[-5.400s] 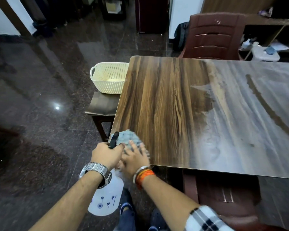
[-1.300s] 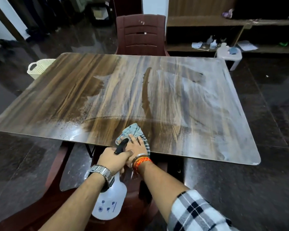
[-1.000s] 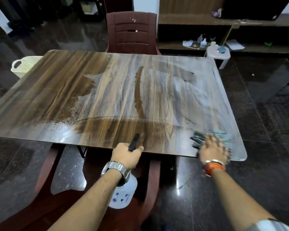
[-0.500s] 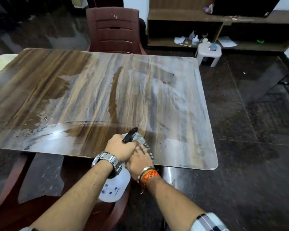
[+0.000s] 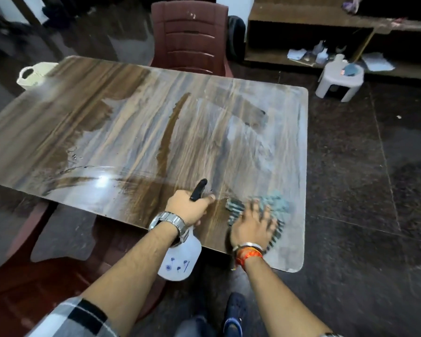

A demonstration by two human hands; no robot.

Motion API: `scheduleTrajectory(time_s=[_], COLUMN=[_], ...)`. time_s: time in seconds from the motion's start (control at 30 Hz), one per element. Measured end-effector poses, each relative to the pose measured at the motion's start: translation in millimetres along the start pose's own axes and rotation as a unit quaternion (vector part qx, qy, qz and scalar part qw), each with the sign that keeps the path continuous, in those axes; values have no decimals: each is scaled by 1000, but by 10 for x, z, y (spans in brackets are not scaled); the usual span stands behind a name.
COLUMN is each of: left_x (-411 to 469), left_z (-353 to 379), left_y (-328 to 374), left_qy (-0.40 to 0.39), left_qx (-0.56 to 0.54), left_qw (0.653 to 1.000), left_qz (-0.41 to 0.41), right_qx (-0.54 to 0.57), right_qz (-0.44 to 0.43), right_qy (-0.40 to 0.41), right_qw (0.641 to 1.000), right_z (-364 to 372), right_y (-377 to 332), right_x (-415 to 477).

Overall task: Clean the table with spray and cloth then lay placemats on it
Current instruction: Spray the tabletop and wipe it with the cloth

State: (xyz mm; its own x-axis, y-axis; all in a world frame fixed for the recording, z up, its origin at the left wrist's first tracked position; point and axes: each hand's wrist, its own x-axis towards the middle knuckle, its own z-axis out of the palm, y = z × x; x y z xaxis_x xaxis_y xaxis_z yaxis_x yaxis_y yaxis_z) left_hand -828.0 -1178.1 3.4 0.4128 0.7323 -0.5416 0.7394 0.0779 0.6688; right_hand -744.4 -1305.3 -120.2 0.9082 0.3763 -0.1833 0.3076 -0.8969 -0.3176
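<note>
A: From the head camera, why does the left hand (image 5: 188, 207) hang off the near edge of the wood-grain laminate bench (image 5: 136, 132)?

B: It's clenched round the black trigger head of the translucent white plastic spray bottle (image 5: 181, 259), whose body dangles below that edge, likely parked there to keep it handy and off the wet surface.

A: And the cloth?

B: The grey-blue rag (image 5: 269, 210) lies flat on the bench near its right corner, just beyond the near edge. The right hand (image 5: 252, 228) presses on it, fingers spread; it's blurred, so probably mid-wipe.

A: Placemats?

B: None visible; wet streaks cover the bench.
</note>
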Motion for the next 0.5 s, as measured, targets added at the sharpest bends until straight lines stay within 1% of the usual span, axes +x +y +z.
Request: scheduleTrajectory(time_s=[0.03,0.07,0.1,0.17,0.23,0.27,0.37,0.47,0.5], left_x=[23,47,79,166,235,275,415,600,676], left_z=[-31,-70,-111,-220,-376,-487,-768,-1077,-1179], left_y=[-4,-19,-43,-116,-182,-217,-345,-504,-564], left_qy=[2,10,27,80,117,132,145,194,213], left_qx=[4,8,10,-1,-40,-68,-139,-189,-204], left_qw=[1000,1000,999,995,990,986,972,951,944], left_qz=[-6,-17,-28,-52,-68,-79,-124,-147,-150], right_qx=[-8,-17,-26,-36,-56,-69,-90,-82,-82], right_qz=[-69,-153,-241,-393,-485,-515,-557,-581,-597], right_qy=[-17,-45,-75,-120,-119,-114,-111,-142,-154], right_qw=[997,987,967,911,864,847,818,798,783], right_z=[40,82,122,195,246,275,319,430,501], right_y=[-146,-302,-443,-595,-609,-630,-726,-1197,-1400], right_x=[6,5,-7,1,42,83,194,224,216])
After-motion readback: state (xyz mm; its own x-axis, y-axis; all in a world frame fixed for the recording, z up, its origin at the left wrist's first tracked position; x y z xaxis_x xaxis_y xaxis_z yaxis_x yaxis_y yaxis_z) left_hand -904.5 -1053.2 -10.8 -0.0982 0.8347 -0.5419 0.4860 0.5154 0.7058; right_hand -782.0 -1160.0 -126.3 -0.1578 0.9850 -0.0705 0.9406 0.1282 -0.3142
